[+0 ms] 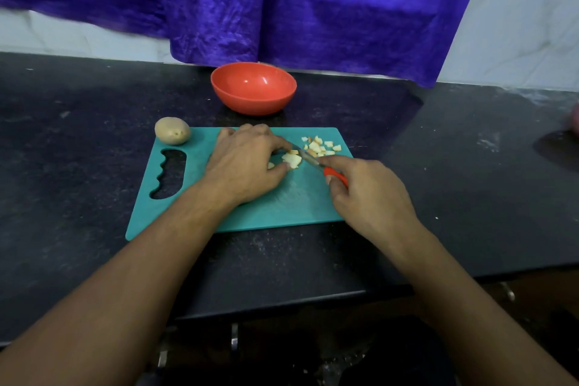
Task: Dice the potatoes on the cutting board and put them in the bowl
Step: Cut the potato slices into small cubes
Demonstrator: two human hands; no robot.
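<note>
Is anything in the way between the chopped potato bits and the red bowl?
Nothing visible is. The potato bits lie near the far right corner of the cutting board, and the bowl stands just past the far edge, with only bare counter between. The whole potato sits off to the left.

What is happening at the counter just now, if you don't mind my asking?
A person is dicing potato on the teal cutting board. The left hand holds a potato piece down while the right hand grips a red-handled knife, blade against that piece. The diced pieces lie near the board's far right corner, a whole potato sits at its far left corner, and the red bowl behind shows no potato yet.
</note>
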